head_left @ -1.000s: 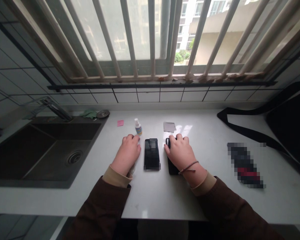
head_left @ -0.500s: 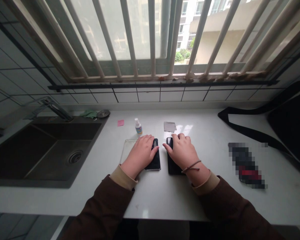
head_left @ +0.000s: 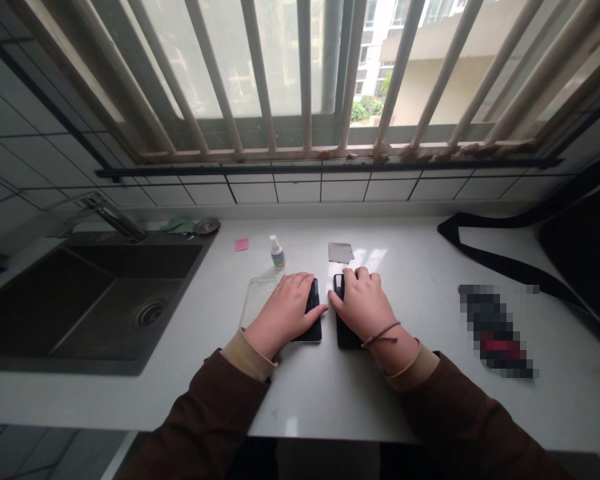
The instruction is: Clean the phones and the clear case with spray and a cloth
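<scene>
My left hand (head_left: 290,303) lies palm down over a smartphone (head_left: 314,330), fingers stretched out and thumb spread across its right edge. Partly under that wrist and hand is a clear phone case (head_left: 255,297). My right hand (head_left: 365,300) rests palm down on a second dark phone (head_left: 347,340), fingers apart and slightly bent, the thumb at its left edge. Both phones lie flat on the white counter, side by side with a narrow gap between. Behind them stand a small white spray bottle (head_left: 277,253) and a grey cloth square (head_left: 341,253).
A dark sink (head_left: 130,287) with a faucet (head_left: 115,220) takes up the left side. At the back lies a pink paper slip (head_left: 241,245). On the right are a black strap (head_left: 500,257) from a black bag (head_left: 580,233) and a pixelated item (head_left: 497,333).
My left hand has slid slightly right over its phone, and its thumb now reaches past the phone's right edge. My right hand has barely moved.
</scene>
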The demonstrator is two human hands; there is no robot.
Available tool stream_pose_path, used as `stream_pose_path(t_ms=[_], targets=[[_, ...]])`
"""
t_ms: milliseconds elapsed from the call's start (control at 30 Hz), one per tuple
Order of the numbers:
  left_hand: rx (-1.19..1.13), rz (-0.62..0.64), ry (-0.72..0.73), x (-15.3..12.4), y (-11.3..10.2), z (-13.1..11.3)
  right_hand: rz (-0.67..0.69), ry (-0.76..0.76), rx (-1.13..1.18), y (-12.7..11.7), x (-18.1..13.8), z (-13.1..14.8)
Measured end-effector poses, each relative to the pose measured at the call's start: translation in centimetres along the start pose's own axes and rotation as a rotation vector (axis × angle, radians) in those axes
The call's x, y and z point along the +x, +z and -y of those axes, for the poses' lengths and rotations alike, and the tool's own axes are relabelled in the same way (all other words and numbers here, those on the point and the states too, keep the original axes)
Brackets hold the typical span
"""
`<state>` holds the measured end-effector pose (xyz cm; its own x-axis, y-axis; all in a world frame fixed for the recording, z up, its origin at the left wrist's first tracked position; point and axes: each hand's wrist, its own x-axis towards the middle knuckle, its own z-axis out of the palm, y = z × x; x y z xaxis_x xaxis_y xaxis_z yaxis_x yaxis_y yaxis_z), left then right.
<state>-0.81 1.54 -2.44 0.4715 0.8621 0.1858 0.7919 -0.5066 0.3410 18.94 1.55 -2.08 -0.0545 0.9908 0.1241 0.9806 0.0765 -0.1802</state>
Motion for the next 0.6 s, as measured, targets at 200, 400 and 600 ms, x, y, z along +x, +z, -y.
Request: stream_pose_path(t_ms=[200, 400, 600], targets=[[-0.135, -0.186, -0.01, 0.3, -1.5, -1.1, -0.132, -0.039, 0.14, -0.5, 0.4, -0.4], [-0.72, 0.12, 0.063, -0.3, -3.2, -2.9, -0.355, -0.043, 0.531, -2.3, 0.3, -0.4], [-0.999, 0.306, -0.064, -0.9, -2.2, -4.4, -0.45, -0.069, 0.579, -3.2, 0.0, 0.0]])
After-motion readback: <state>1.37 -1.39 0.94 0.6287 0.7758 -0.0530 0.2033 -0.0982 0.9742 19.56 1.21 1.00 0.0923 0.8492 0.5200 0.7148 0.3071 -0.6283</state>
